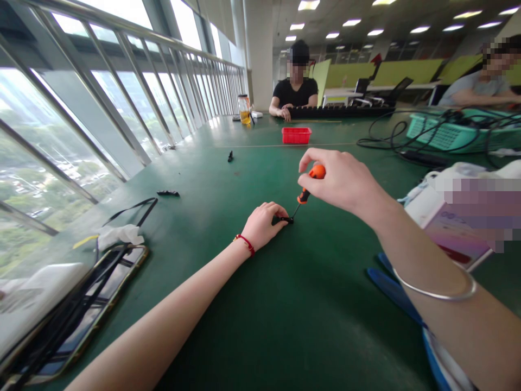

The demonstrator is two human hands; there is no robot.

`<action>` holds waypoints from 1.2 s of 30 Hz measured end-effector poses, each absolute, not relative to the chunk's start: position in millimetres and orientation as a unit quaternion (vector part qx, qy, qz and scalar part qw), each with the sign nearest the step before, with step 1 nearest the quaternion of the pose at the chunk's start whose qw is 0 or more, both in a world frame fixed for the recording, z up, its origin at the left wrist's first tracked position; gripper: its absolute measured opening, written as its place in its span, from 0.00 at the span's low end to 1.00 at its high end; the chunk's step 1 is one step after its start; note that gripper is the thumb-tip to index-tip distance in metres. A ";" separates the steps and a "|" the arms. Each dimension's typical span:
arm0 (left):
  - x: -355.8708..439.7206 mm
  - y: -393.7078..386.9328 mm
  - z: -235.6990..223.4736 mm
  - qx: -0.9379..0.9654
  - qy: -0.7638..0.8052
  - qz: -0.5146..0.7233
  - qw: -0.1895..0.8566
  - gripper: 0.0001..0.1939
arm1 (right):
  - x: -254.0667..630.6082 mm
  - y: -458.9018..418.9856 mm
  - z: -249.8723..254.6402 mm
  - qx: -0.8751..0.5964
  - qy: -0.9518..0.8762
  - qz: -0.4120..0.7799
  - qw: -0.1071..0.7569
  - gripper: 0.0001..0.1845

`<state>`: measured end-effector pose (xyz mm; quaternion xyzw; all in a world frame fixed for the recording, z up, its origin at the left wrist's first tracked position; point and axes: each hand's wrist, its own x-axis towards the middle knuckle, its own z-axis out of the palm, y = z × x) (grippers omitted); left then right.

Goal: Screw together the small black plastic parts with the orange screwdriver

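My left hand [264, 222] rests on the green table [252, 304], its fingers curled around a small black part [284, 220] that it pins to the surface. My right hand [340, 179] grips the orange top of a small screwdriver [308, 187]. The screwdriver tilts down to the left and its tip meets the black part. A red cord circles my left wrist and a silver bangle hangs on my right forearm.
A red basket [296, 135] stands further back, with small black pieces [230, 156] [168, 193] loose to the left. A phone [87, 309] with a black strap and white tissue [120, 234] lie near left. A white box [451, 217] sits right. Two people sit at the far end behind cables [391, 142].
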<state>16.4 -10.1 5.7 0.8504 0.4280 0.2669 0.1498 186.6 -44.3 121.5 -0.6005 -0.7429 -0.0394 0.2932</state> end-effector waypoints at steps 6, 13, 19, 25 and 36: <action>16.6 -9.5 3.2 0.849 0.427 0.271 0.154 0.04 | 185.1 -45.6 121.8 -0.600 -0.743 -0.031 0.297 0.17; 17.0 -9.2 4.1 0.851 0.427 0.265 0.152 0.04 | 185.4 -45.2 122.2 -0.605 -0.739 -0.037 0.294 0.09; 18.2 -10.8 5.4 0.866 0.422 0.240 0.115 0.03 | 184.9 -46.7 122.8 -0.605 -0.742 -0.038 0.285 0.12; 17.6 -10.7 3.4 0.862 0.425 0.250 0.116 0.04 | 184.7 -46.4 123.1 -0.608 -0.740 -0.037 0.284 0.18; 16.9 -10.4 3.0 0.856 0.424 0.267 0.129 0.04 | 186.1 -46.9 123.7 -0.617 -0.737 -0.045 0.274 0.18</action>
